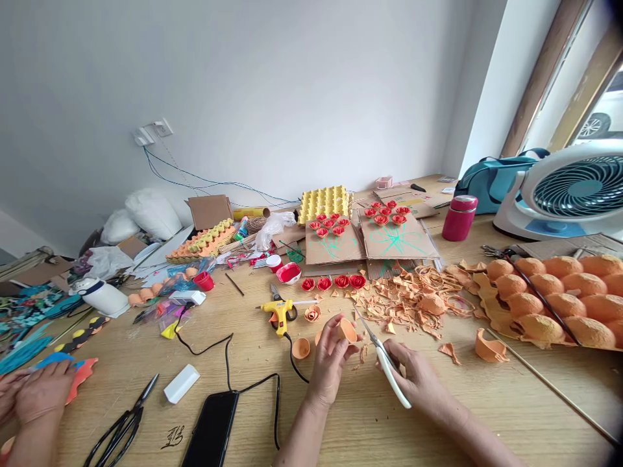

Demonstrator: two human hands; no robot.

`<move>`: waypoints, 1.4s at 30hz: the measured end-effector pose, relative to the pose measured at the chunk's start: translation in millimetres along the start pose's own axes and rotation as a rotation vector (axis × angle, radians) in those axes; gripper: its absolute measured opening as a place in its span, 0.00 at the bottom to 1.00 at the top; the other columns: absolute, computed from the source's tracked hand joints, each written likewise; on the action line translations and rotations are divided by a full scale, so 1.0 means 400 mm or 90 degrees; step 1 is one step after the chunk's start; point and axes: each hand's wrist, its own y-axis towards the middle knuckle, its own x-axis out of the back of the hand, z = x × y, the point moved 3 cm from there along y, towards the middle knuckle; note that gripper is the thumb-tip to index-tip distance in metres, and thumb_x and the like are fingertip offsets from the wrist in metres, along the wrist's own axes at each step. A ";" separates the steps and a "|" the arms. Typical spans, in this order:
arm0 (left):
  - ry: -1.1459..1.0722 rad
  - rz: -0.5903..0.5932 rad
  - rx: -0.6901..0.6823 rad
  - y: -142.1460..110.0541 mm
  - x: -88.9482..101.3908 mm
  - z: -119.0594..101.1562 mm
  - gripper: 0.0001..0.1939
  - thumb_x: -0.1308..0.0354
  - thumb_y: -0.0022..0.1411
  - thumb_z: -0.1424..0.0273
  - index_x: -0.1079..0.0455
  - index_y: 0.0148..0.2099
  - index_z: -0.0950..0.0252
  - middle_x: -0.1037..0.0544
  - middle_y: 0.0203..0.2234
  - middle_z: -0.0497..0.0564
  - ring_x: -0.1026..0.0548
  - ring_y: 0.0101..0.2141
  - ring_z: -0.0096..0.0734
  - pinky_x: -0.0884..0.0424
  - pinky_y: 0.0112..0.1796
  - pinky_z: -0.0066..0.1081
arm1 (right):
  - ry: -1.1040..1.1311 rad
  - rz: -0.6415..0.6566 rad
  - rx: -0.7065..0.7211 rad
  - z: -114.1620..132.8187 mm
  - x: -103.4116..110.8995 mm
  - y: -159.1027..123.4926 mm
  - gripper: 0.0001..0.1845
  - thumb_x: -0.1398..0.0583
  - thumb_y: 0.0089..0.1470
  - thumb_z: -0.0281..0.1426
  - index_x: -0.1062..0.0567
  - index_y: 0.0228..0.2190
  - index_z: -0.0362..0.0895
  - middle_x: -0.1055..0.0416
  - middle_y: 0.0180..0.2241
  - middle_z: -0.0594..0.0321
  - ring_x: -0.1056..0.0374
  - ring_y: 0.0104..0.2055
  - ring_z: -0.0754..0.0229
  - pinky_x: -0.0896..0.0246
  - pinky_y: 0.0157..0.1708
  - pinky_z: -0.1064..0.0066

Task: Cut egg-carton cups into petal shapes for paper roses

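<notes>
My left hand [331,357] is closed around a small orange egg-carton cup [347,331], its opening turned up towards me. In my right hand [413,371] is a pair of white-handled scissors [392,379], the blades pointing up and left beside the cup, apart from it. Another cut cup [301,349] stands on the table left of my left hand, near a rolled orange carton flower [313,313]. Behind my hands lies a yellow glue gun [279,315] next to black-handled scissors [291,311]. Orange carton scraps [409,298] are heaped beyond my right hand.
Red flowers [342,281] line up before cardboard sheets [399,243] bearing more flowers. Orange egg cartons [559,292], a pink flask [460,218] and a fan [569,194] stand right. A black phone [211,428], cable and large scissors [121,428] lie left, near another person's hands [43,395].
</notes>
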 end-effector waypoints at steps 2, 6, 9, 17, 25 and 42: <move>-0.075 0.002 0.041 0.001 -0.002 0.000 0.23 0.36 0.61 0.65 0.32 0.57 0.59 0.22 0.47 0.55 0.21 0.41 0.35 0.26 0.39 0.28 | 0.009 -0.006 -0.005 -0.004 0.003 0.001 0.15 0.49 0.62 0.39 0.38 0.25 0.47 0.36 0.23 0.67 0.38 0.28 0.60 0.44 0.29 0.70; -0.175 -0.003 0.104 0.010 0.002 0.010 0.22 0.34 0.58 0.63 0.28 0.54 0.65 0.20 0.44 0.57 0.20 0.34 0.30 0.26 0.33 0.24 | 0.023 -0.012 -0.005 -0.010 0.003 0.000 0.13 0.49 0.61 0.37 0.37 0.25 0.47 0.36 0.23 0.67 0.38 0.28 0.60 0.45 0.28 0.70; -0.207 -0.004 0.124 0.015 0.007 0.015 0.24 0.33 0.57 0.63 0.28 0.54 0.64 0.19 0.41 0.56 0.21 0.30 0.28 0.26 0.30 0.23 | 0.030 -0.016 -0.001 -0.012 0.002 -0.001 0.13 0.49 0.60 0.37 0.37 0.25 0.47 0.36 0.23 0.67 0.38 0.28 0.60 0.44 0.29 0.70; -0.236 0.037 0.149 0.013 0.004 0.016 0.24 0.35 0.58 0.61 0.29 0.54 0.65 0.19 0.39 0.58 0.24 0.27 0.26 0.31 0.25 0.22 | 0.037 -0.023 0.014 -0.012 0.003 -0.001 0.13 0.48 0.61 0.37 0.36 0.26 0.47 0.36 0.24 0.67 0.39 0.28 0.60 0.44 0.30 0.70; -0.273 0.079 0.150 0.004 0.001 0.016 0.21 0.35 0.56 0.63 0.27 0.50 0.66 0.20 0.35 0.56 0.30 0.24 0.25 0.36 0.24 0.24 | 0.036 -0.021 0.040 -0.009 0.004 -0.004 0.13 0.49 0.62 0.37 0.36 0.26 0.47 0.35 0.25 0.66 0.37 0.29 0.60 0.43 0.30 0.71; -0.067 -0.056 -0.089 0.006 0.043 -0.095 0.19 0.37 0.60 0.60 0.31 0.52 0.60 0.24 0.42 0.52 0.27 0.32 0.27 0.34 0.31 0.26 | -0.163 -0.030 0.057 -0.033 0.028 0.006 0.13 0.45 0.60 0.35 0.38 0.24 0.48 0.32 0.23 0.65 0.38 0.26 0.59 0.47 0.31 0.67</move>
